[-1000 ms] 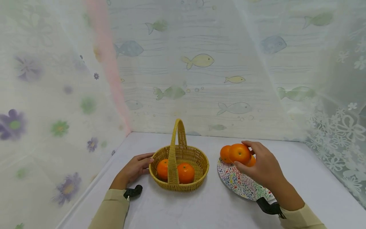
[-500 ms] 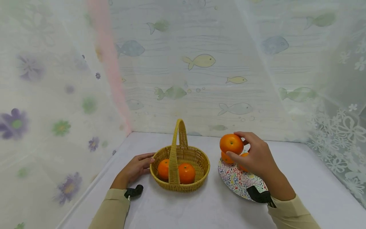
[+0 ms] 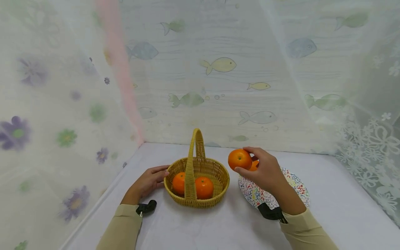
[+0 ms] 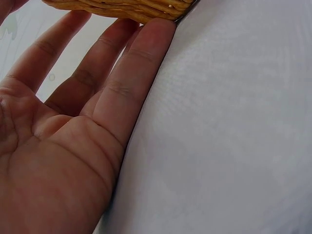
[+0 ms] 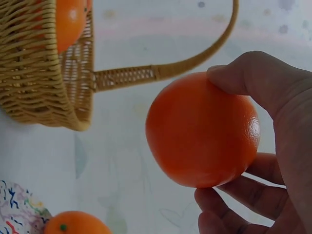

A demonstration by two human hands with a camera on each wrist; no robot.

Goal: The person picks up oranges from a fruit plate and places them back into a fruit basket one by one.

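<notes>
My right hand [image 3: 265,172] grips a shiny orange [image 3: 239,159] between thumb and fingers, above the table between the basket and the plate. In the right wrist view the held orange [image 5: 202,130] hangs in front of the basket's handle. My left hand [image 3: 149,184] touches the left side of the yellow wicker basket [image 3: 220,180]; in the left wrist view its fairly straight fingers [image 4: 129,83] meet the basket's lower side [image 4: 122,9]. Two oranges [image 3: 204,188] lie inside the basket, one partly behind the handle. The patterned plate [image 3: 295,184] is partly covered by my right hand.
Another orange [image 3: 254,165] shows behind the right hand at the plate's edge; the right wrist view also has an orange [image 5: 77,223] beside the plate's rim. The basket's tall arched handle [image 3: 189,170] rises over its middle. Printed curtains surround the white table [image 3: 187,232].
My right hand has carried the held orange leftward from over the plate toward the basket, uncovering more of the plate's right side. The left hand and the basket have stayed in place.
</notes>
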